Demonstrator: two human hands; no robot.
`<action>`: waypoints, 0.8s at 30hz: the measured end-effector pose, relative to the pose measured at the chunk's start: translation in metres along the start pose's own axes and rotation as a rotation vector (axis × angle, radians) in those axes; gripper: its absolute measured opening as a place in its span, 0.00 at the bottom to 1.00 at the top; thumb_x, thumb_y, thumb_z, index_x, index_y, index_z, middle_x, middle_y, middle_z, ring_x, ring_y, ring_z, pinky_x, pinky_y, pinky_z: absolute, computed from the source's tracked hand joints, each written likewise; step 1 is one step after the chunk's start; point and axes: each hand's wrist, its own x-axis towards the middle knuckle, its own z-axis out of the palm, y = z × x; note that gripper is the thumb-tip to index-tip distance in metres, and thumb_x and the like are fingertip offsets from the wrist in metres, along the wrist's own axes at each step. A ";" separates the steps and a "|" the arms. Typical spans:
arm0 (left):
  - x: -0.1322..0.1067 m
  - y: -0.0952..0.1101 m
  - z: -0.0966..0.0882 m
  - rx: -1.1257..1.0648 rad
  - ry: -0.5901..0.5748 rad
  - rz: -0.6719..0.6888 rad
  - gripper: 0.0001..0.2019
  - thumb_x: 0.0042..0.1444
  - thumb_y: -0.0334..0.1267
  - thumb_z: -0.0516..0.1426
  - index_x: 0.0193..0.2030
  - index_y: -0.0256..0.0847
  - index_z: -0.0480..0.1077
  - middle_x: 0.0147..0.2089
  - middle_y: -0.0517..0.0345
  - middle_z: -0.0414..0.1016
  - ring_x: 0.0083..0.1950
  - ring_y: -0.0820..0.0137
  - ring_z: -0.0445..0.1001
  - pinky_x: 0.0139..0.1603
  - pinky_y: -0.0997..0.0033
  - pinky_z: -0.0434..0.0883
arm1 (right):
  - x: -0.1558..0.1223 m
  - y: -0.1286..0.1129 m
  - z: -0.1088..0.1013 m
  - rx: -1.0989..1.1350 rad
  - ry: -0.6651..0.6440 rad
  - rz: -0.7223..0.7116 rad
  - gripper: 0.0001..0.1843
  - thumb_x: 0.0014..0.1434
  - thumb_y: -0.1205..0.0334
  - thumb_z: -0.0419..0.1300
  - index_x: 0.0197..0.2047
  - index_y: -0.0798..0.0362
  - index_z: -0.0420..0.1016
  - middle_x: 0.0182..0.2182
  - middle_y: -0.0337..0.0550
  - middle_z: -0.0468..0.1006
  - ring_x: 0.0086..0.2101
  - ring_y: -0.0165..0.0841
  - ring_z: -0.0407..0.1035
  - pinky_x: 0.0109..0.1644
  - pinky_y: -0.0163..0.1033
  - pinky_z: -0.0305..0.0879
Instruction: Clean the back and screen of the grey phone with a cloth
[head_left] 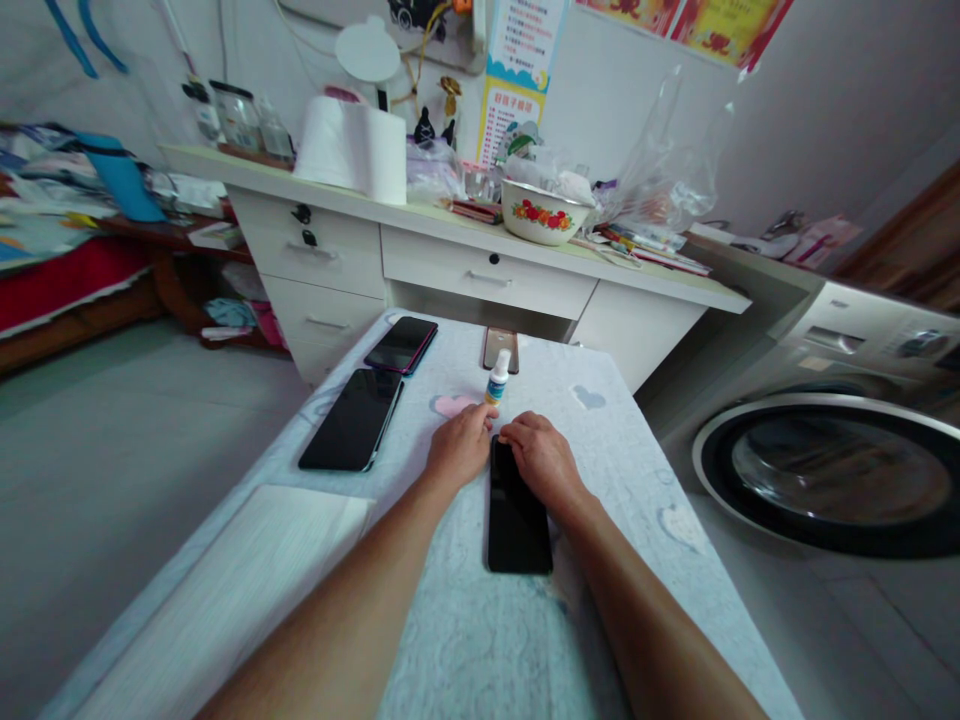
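Observation:
A black smartphone (519, 525) lies screen up on the cloth-covered table. My right hand (546, 458) rests over its upper right part, fingers bent together at the top edge; anything pinched there is too small to make out. Just left of the phone's top end is my left hand (461, 442), its fingers drawn together. Those fingertips are close to the base of a small white spray bottle (497, 380) with a blue and yellow label; whether they touch it I cannot tell. The bottle stands upright beyond both hands.
A large black-screened device (352, 420) and another dark phone (402, 345) lie at the left. Behind the bottle is a phone or case (501, 350). A pale flat board (225, 590) lies front left. A white desk (480, 265) and a washing machine (840, 440) stand beyond the table (630, 600).

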 end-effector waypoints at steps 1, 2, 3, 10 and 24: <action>0.000 0.000 0.000 -0.001 0.006 0.009 0.17 0.57 0.25 0.48 0.50 0.41 0.69 0.48 0.56 0.76 0.49 0.71 0.74 0.50 0.72 0.69 | 0.001 -0.001 0.001 0.005 0.002 -0.011 0.11 0.65 0.65 0.55 0.42 0.51 0.79 0.39 0.45 0.75 0.42 0.34 0.67 0.47 0.35 0.61; 0.000 0.000 0.000 0.001 0.013 0.019 0.17 0.57 0.25 0.48 0.50 0.41 0.69 0.48 0.55 0.76 0.49 0.70 0.74 0.50 0.72 0.69 | 0.001 -0.002 0.002 0.011 0.004 -0.022 0.11 0.65 0.66 0.54 0.42 0.51 0.79 0.40 0.45 0.75 0.43 0.34 0.67 0.47 0.35 0.61; 0.000 0.000 0.000 0.003 0.018 0.026 0.17 0.57 0.25 0.48 0.49 0.41 0.69 0.48 0.55 0.76 0.49 0.70 0.74 0.50 0.72 0.69 | 0.002 -0.003 0.003 0.017 0.004 -0.033 0.11 0.65 0.66 0.54 0.43 0.51 0.79 0.40 0.45 0.75 0.43 0.34 0.67 0.48 0.35 0.61; 0.000 0.000 0.001 0.038 0.027 0.039 0.15 0.59 0.28 0.48 0.49 0.42 0.69 0.50 0.54 0.75 0.51 0.69 0.73 0.52 0.70 0.68 | 0.000 0.001 0.001 0.035 0.006 -0.033 0.11 0.65 0.65 0.55 0.41 0.51 0.80 0.39 0.45 0.75 0.43 0.34 0.67 0.49 0.35 0.61; 0.000 0.004 -0.002 0.080 0.001 0.036 0.13 0.60 0.28 0.48 0.44 0.43 0.72 0.48 0.56 0.76 0.50 0.68 0.73 0.50 0.71 0.68 | -0.002 0.004 -0.003 0.054 0.007 -0.018 0.11 0.64 0.67 0.55 0.41 0.53 0.80 0.38 0.46 0.75 0.42 0.33 0.67 0.48 0.35 0.60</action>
